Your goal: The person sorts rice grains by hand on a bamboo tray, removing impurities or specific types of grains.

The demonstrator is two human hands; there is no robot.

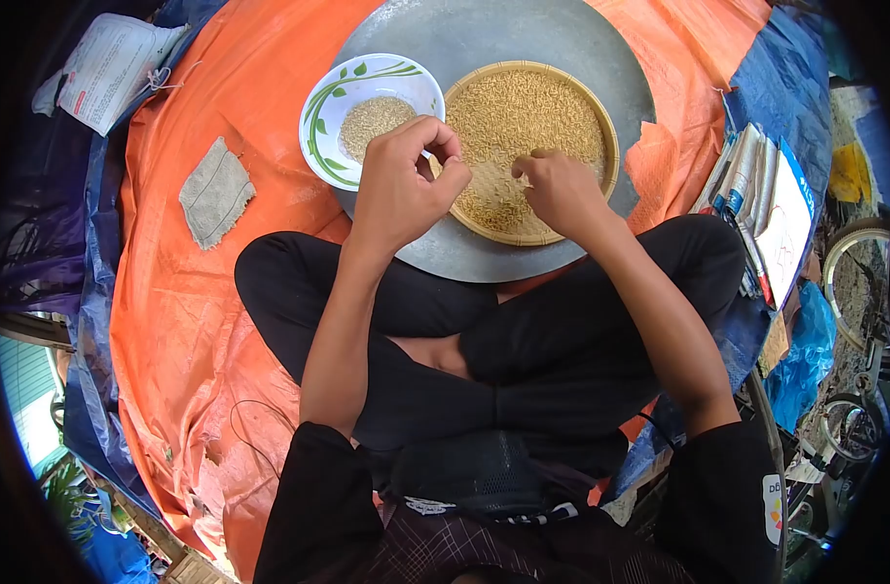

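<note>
Sitting cross-legged near me, the person (562, 389) works over a woven basket (611, 146) of golden grain (532, 97), set on a round metal tray (625, 68). The left hand (403, 187) is curled, thumb bent toward the index finger, between the basket and a leaf-patterned bowl (320, 107) holding paler grain (372, 119); I can't tell whether it grips anything. The right hand (566, 195) bends its fingers above the basket's thinly covered patch, its grip also unclear to me. A grey cloth (216, 195) lies on the orange tarp (201, 331) to the left.
</note>
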